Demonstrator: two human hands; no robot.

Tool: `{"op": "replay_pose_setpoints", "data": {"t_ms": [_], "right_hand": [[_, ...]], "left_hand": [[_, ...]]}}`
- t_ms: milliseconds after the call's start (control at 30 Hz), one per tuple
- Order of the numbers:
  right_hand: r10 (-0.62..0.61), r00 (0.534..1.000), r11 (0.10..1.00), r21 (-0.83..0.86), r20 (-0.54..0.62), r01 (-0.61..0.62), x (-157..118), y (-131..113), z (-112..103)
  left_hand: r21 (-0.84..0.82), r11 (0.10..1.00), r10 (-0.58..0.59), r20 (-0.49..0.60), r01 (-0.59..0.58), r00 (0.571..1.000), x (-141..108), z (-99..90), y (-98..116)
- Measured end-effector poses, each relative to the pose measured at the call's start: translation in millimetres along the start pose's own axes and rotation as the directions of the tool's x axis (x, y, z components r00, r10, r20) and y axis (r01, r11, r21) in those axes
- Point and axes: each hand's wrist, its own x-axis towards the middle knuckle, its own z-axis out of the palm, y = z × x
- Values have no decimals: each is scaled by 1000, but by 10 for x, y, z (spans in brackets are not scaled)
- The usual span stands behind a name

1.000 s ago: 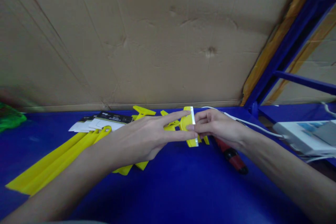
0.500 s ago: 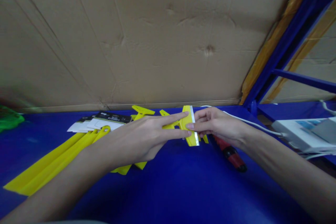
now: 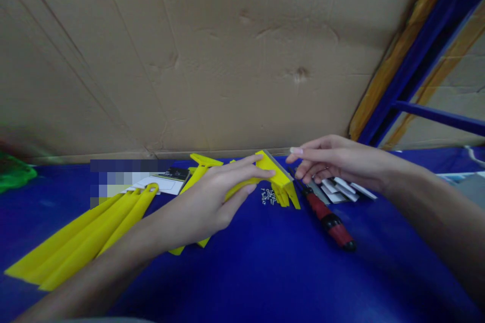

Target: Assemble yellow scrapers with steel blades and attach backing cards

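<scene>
The yellow plastic scraper (image 3: pixel 276 177) is gripped by the left hand (image 3: pixel 215 194), fingers closed over its body and thumb low on the other side, which seems to keep the steel edge clear of the skin. It's tilted just above the blue bench (image 3: pixel 265 277) (or its end is resting there, hard to tell). The right hand (image 3: pixel 335 159) is held open, fingers loose, just beside the scraper without touching it, so nothing is held there.

A small scatter of screws (image 3: pixel 268 196) is left just below the scraper, with a red-and-black screwdriver (image 3: pixel 328 221) laid nearby and a fanned stack of white pieces (image 3: pixel 339 189) behind it. Long yellow squeegee-like strips (image 3: pixel 83 247) are lined up under the left forearm, and printed cards (image 3: pixel 162 184) lie further back (partly pixelated). A cardboard sheet (image 3: pixel 242 60) stands behind everything, against a blue metal frame (image 3: pixel 417 45).
</scene>
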Motion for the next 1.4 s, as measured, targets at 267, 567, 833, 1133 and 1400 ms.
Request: {"op": "replay_pose_setpoints", "data": {"t_ms": [267, 567, 833, 1133, 1400], "right_hand": [[-205, 977, 821, -533, 65, 208, 64, 122, -65], [-356, 908, 443, -815, 223, 374, -110, 396, 411], [-538, 783, 189, -861, 312, 473, -94, 679, 588], [-507, 792, 246, -825, 338, 510, -57, 658, 577], [-489, 807, 339, -780, 332, 526, -156, 656, 519]], "left_hand": [[-895, 283, -553, 142, 345, 821, 59, 195, 160], [-941, -93, -679, 299, 326, 670, -352, 378, 186], [-945, -129, -666, 306, 299, 680, -444, 423, 108], [-949, -62, -686, 265, 309, 677, -385, 388, 202], [-952, -81, -693, 266, 295, 670, -390, 468, 198]]}}
